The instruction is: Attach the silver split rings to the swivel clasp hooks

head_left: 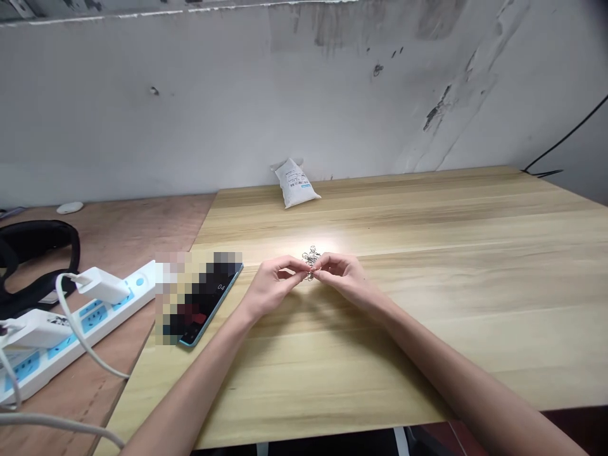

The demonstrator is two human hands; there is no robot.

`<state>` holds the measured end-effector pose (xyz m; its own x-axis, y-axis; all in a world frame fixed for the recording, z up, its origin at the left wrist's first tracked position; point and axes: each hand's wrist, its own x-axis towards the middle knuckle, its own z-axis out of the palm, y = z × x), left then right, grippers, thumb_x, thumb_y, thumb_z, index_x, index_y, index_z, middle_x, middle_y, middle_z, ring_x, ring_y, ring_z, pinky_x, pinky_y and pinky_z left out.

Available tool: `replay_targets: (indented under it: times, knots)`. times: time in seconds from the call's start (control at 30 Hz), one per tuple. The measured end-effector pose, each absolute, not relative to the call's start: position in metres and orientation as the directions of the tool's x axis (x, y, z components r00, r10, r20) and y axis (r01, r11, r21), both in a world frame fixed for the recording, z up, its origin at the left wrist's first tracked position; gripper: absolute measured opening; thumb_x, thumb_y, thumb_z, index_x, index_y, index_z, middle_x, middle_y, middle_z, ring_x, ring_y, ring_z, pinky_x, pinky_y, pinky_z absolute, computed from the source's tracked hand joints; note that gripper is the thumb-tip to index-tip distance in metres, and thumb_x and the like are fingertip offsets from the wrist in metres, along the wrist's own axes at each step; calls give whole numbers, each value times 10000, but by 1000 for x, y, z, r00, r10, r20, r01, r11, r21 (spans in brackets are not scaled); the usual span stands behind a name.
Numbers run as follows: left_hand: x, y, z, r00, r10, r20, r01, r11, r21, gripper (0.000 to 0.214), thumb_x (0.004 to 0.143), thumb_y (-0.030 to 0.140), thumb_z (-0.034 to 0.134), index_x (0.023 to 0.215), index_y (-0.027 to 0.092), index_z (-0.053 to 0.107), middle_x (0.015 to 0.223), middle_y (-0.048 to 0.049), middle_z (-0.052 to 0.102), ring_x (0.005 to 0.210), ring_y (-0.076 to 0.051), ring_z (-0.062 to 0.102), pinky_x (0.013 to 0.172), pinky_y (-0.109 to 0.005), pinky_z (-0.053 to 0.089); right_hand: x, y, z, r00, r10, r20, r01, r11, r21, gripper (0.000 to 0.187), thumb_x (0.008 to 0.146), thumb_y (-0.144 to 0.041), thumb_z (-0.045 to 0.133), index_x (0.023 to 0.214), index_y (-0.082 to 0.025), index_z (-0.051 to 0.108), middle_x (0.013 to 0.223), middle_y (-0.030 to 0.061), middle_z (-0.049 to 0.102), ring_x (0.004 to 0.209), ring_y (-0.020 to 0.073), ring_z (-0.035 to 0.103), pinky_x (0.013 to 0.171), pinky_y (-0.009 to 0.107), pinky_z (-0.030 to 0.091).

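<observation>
At the middle of the wooden table my left hand (279,282) and my right hand (342,273) meet, thumb and forefinger of each closed in a pinch. Between the fingertips is a small metal piece (310,275), thin and ring-like; its exact kind is too small to make out. Just behind the fingers lies a little pile of dark, shiny metal pieces (311,254), looped and tangled together, with its near part hidden by the fingertips.
A phone (213,304) lies left of my left hand, partly pixelated. Against the wall rests a white plastic packet (295,183). On the brown surface at left are a power strip (142,282) with plugged-in chargers, white cables, and a black strap-like object (40,234).
</observation>
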<state>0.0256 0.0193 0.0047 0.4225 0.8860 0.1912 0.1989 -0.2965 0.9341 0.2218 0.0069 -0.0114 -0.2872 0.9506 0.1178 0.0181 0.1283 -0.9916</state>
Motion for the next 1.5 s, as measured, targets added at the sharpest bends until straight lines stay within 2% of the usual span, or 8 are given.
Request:
replay_targets:
  times: [0.3,0.47,0.57,0.67,0.87,1.03,1.23,1.5]
  knots:
    - [28,18,-3,361,894,265,272,-373,887,115,872,255,649,914,225,752,940,-34,758,883,-180,712,729,-272,574,214,8,-20,-235,969,71,-36,64,-997,223,773,-399,748,837,-186,731,796,31,696,689,141,594,653,285,472]
    - [28,18,-4,309,917,251,292,-343,893,112,842,302,686,864,197,717,992,-50,725,835,-171,698,676,-265,577,213,6,-21,-225,972,65,-55,54,-997,216,753,-388,766,831,-187,749,782,35,711,673,137,602,639,277,468]
    - [28,17,-3,301,924,237,321,-332,887,147,850,323,672,818,185,711,938,-53,716,808,-169,687,656,-262,570,213,7,-21,-212,974,78,-32,73,-997,231,757,-402,759,836,-186,754,756,35,711,622,130,582,579,265,440]
    - [29,15,-2,334,915,225,340,-340,877,160,883,308,624,869,195,735,971,-62,707,839,-173,682,640,-252,557,214,5,-20,-196,975,108,31,116,-993,238,769,-413,743,827,-183,757,767,45,724,599,130,571,547,264,422]
    - [31,13,-2,317,919,235,344,-342,875,166,878,313,629,859,195,744,961,-64,690,856,-176,670,650,-253,550,213,2,-15,-179,971,159,135,184,-974,241,804,-424,701,827,-192,760,783,50,730,587,138,564,512,267,397]
    - [31,13,-2,391,909,142,270,-261,927,184,895,292,599,915,178,743,994,-72,674,818,-156,654,679,-257,547,213,4,-15,-190,961,202,117,226,-967,196,812,-389,702,824,-201,756,839,57,734,690,163,606,571,275,435]
    - [27,18,0,443,892,92,184,-191,964,219,885,350,625,895,173,754,1001,-84,668,873,-166,640,717,-264,537,215,2,-12,-224,935,275,193,319,-928,185,844,-378,668,826,-218,758,800,45,708,654,146,575,541,262,415]
    - [20,22,5,445,889,103,261,-239,935,172,845,338,669,832,182,741,934,-67,670,872,-185,659,794,-321,544,217,1,-11,-286,926,246,194,308,-931,201,831,-394,664,815,-210,742,742,36,704,618,138,571,528,260,437]
